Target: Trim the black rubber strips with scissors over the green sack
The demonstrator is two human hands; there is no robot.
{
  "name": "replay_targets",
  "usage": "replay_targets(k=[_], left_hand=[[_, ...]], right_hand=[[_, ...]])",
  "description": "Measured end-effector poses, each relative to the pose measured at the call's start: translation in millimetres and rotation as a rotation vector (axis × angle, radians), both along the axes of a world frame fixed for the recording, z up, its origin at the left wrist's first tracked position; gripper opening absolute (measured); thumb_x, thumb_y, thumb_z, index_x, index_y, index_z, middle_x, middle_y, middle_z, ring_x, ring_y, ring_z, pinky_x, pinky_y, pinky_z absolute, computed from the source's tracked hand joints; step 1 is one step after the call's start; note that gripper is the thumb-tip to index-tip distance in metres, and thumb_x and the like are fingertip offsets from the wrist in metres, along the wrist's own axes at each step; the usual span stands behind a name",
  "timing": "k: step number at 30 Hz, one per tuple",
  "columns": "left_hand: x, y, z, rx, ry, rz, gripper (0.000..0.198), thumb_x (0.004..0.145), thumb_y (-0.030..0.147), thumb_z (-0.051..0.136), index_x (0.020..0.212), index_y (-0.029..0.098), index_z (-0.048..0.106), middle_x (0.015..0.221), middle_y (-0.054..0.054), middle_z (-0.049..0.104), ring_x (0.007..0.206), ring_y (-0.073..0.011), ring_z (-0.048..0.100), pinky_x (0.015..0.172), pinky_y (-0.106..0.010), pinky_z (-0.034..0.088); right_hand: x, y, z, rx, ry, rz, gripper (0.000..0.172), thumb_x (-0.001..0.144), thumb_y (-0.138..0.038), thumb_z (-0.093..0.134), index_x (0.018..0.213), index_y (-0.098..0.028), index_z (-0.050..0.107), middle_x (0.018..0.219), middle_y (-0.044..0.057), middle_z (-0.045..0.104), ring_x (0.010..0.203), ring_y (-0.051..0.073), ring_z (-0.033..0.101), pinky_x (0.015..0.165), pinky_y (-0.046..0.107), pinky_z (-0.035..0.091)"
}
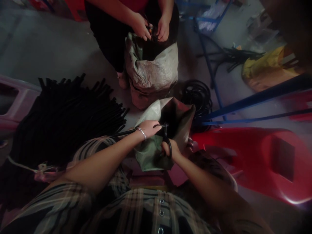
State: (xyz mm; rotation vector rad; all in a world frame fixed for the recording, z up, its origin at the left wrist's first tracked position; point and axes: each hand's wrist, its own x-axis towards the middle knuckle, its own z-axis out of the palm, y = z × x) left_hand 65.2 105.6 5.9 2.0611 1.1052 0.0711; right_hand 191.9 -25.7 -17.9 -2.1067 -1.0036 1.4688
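My left hand (150,127) is closed round a thin black strip (124,132), which runs back to the left past my wrist. A short end of it sticks out beyond my fingers. My right hand (172,150) grips a pair of scissors (166,139) by the dark handles, with the blades pointing up at that end. I cannot tell whether the blades touch it. Both hands are above an open woven sack (156,156), whose inside is dark.
A large bundle of black strips (70,110) lies at left. Opposite, a person's hands (148,29) work over another sack (153,76). Coiled black tubing (197,97), blue metal bars (255,101) and a red plastic chair (248,152) are at right. A yellow sack (265,68) lies beyond.
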Motion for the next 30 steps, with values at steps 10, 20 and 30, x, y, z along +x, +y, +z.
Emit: replay_targets(k=[10, 20, 30], left_hand=[[-2.2, 2.6, -2.7, 0.03, 0.062, -0.058, 0.034, 0.082, 0.043, 0.043, 0.087, 0.02, 0.069, 0.08, -0.002, 0.068, 0.072, -0.0155, 0.057, 0.064, -0.025, 0.037], [-0.2, -0.8, 0.2, -0.022, 0.028, -0.107, 0.032, 0.079, 0.041, 0.046, 0.082, 0.019, 0.068, 0.072, -0.002, 0.064, 0.065, -0.0136, 0.053, 0.06, -0.024, 0.035], [1.5, -0.6, -2.9, -0.044, 0.047, -0.005, 0.033, 0.08, 0.04, 0.045, 0.083, 0.018, 0.069, 0.071, -0.002, 0.065, 0.066, -0.0145, 0.054, 0.061, -0.025, 0.037]], right_hand=[[-0.1, 1.8, -4.7, -0.053, 0.138, -0.15, 0.016, 0.069, -0.025, 0.044, 0.058, -0.017, 0.052, 0.047, 0.0, 0.054, 0.04, 0.012, 0.053, 0.037, 0.02, 0.037], [11.0, 4.3, -5.0, -0.005, 0.092, -0.063, 0.019, 0.07, -0.024, 0.043, 0.059, -0.016, 0.056, 0.055, 0.003, 0.061, 0.051, 0.013, 0.056, 0.046, 0.02, 0.04], [0.4, -1.7, -7.9, -0.088, 0.184, -0.201, 0.015, 0.066, -0.025, 0.045, 0.057, -0.016, 0.052, 0.046, 0.0, 0.053, 0.038, 0.013, 0.052, 0.035, 0.021, 0.036]])
